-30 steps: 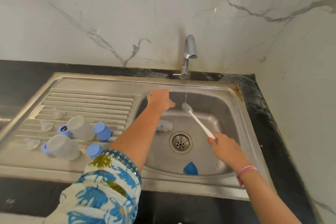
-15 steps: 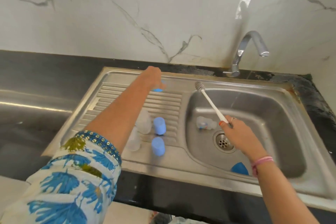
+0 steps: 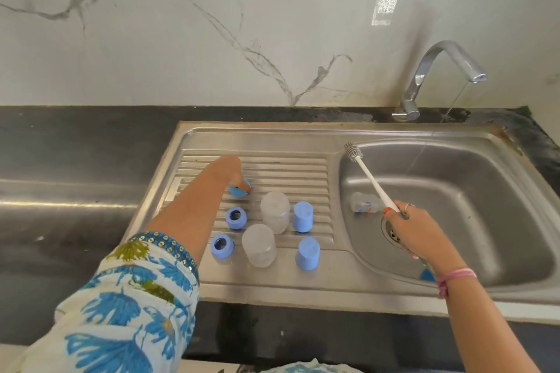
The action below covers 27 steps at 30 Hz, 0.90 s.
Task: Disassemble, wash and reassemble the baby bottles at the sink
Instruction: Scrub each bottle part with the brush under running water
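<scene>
**Blue ring set down on the drainer**

Blue plastic shows under the left hand (image 3: 235, 174), whose fingers curl round a ring (image 3: 240, 190) that touches the ribbed drainer (image 3: 291, 169) at its far left. Nearer the person, on the same drainer, two more blue rings (image 3: 236, 217) (image 3: 222, 246) lie with their holes showing. Just right of them stand two cloudy bottles (image 3: 275, 211) (image 3: 259, 245), mouth down as far as can be told, the far one touching the near one. Right again stand two blue caps (image 3: 302, 216) (image 3: 307, 253), apart from each other.

The right hand (image 3: 416, 228) grips the white handle of a brush (image 3: 371, 180) over the basin (image 3: 485, 191), bristles pointing up and away toward the drainer's edge. Behind the handle a clear part (image 3: 363, 203) with red and blue marks lies on the basin floor near the drain (image 3: 392, 232). A blue piece (image 3: 426, 274) peeks out beside the right wrist. A thin stream of water falls from the tap (image 3: 436, 70) into the basin.
</scene>
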Tool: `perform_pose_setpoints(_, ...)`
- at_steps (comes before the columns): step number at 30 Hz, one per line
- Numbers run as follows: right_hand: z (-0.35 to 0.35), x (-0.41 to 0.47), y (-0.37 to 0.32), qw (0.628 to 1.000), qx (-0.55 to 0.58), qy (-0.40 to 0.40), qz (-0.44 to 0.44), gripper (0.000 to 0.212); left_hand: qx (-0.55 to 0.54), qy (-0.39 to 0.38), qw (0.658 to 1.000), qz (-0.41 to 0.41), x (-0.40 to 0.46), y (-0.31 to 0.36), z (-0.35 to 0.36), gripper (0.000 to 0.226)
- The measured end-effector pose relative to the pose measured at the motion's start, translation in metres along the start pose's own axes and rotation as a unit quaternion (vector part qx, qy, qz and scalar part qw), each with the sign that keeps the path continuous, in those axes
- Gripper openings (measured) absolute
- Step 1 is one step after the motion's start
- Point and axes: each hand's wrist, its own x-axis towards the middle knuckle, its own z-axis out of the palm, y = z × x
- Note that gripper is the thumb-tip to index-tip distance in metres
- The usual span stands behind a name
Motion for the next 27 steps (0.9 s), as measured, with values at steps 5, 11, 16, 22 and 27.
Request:
perform_pose_setpoints(5, -0.007, 0.002, 0.002, 1.0, 0.005, 0.015, 0.016, 0.017, -0.017, 0.036, 0.999, 0.026, -0.002, 0.021, -0.029, 0.048)
perform_pose_setpoints(11, -0.032, 0.001, 0.017, 0.999, 0.01, 0.023, 0.029, 0.017, 0.004, 0.07, 0.994, 0.086, 0.001, 0.085, -0.053, 0.042)
perform_pose_setpoints(16, -0.069, 0.004, 0.05, 0.999, 0.011, 0.008, 0.047, 0.022, -0.001, 0.08, 0.99, 0.12, -0.003, 0.156, -0.049, 0.038)
perform_pose_setpoints(22, -0.122, 0.019, 0.089, 0.998, -0.023, -0.033, 0.052, 0.022, -0.013, 0.059, 0.988, 0.139, -0.006, 0.237, -0.029, 0.035)
perform_pose_setpoints(27, -0.155, 0.038, 0.118, 0.996, -0.056, -0.053, 0.04, 0.039, -0.001, 0.045, 0.989, 0.139, 0.01, 0.294, 0.012, 0.033)
